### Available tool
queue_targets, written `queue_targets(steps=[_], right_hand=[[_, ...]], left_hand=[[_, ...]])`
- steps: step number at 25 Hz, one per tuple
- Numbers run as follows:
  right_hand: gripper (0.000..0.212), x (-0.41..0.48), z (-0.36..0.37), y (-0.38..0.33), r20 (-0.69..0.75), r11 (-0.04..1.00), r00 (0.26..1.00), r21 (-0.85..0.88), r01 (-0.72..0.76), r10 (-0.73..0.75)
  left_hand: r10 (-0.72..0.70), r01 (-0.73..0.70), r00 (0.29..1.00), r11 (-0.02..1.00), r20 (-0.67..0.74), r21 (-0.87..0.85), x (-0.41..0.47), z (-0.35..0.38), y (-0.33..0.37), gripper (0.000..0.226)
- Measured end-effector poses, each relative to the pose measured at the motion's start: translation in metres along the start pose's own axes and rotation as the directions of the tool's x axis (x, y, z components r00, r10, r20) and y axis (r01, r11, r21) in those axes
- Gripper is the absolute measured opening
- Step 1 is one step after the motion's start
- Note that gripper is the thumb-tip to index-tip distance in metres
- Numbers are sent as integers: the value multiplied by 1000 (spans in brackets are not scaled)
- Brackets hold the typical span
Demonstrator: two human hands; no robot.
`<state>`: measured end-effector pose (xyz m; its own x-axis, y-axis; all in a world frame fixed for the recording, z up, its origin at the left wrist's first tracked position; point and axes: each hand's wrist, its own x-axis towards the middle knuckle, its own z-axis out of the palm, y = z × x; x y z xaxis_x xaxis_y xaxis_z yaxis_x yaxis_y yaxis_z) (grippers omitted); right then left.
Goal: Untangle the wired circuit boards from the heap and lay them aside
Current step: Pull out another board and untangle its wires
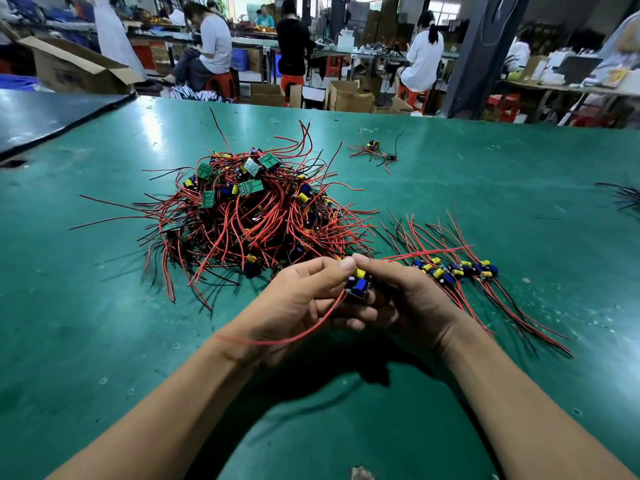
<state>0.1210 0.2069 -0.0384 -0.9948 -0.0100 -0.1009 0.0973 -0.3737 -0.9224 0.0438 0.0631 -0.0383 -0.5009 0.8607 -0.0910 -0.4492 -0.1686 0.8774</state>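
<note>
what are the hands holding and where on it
A wired circuit board, held between left hand and right hand at the board itself; red wires trail loose.

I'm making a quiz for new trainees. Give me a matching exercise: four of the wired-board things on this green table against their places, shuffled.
Things
1. big tangled heap of red- and black-wired green circuit boards
2. tidy row of wired boards with blue and yellow parts
3. single small board with blue block and yellow capacitor
4. small stray wired bundle

Places
A. gripped by left hand and right hand
B. far side, alone
C. middle of the green table
D. right of the hands

Pairs: 1-C; 2-D; 3-A; 4-B
</note>
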Motion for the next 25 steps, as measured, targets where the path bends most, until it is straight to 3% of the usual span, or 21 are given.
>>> queue_targets(steps=[3, 13, 16, 21, 25], right_hand=[[26, 4, -4, 4, -95, 999, 995, -34, 8, -11], [31, 16, -13, 3, -367, 985, 916, -124, 124, -161], [31, 16, -10, 4, -378, 983, 910, -131, 129, -170], [32, 14, 0, 10, -340, 984, 927, -133, 117, -156], [36, 10, 2, 10, -260, 963, 956, -262, 68, -138]], left_hand=[[31, -32, 999, 999, -43, -40, -1, -1, -4, 14], [36, -23, 995, 990, -94, 139, 2, -7, -14, 28], [72, -56, 993, 984, -90, 171, 3, -3, -19, 10], [90, -66, 983, 986, -158, 152, 6, 0, -26, 10], [129, -99, 962, 986, -239, 135, 6, -1, -25, 13]])
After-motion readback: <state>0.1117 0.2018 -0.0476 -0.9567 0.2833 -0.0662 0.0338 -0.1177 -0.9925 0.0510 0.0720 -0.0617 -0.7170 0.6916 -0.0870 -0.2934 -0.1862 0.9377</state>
